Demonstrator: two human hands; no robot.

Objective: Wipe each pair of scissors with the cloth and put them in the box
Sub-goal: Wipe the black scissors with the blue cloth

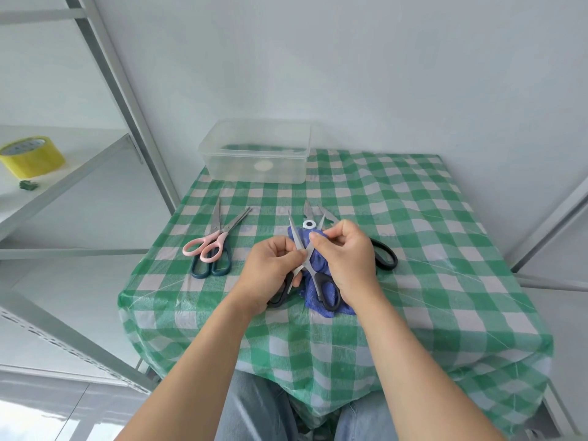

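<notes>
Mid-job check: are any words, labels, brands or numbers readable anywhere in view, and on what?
No text can be read.
yellow tape roll: print on its top face, too blurred to read.
clear box: pale round spot on its base, no lettering visible.
held scissors: no marking legible.

A desk draped in a green-and-white checked tablecloth (413, 233) fills the middle of the view, its cloth creased and hanging over the near edge at 6 o'clock. A plain white wall (350, 58) stands behind it at 12 o'clock. At 9 o'clock stands a grey metal shelving rack (127, 100); on its white shelf board (73, 173) sits a roll of yellow packing tape (31, 157), upright on its flat side, with a small green scrap (28, 185) just beside it toward 6 o'clock. A perforated grey rail (63, 348) runs across at 8 o'clock. Another grey metal frame (547, 224) slants in at 3 o'clock
</notes>
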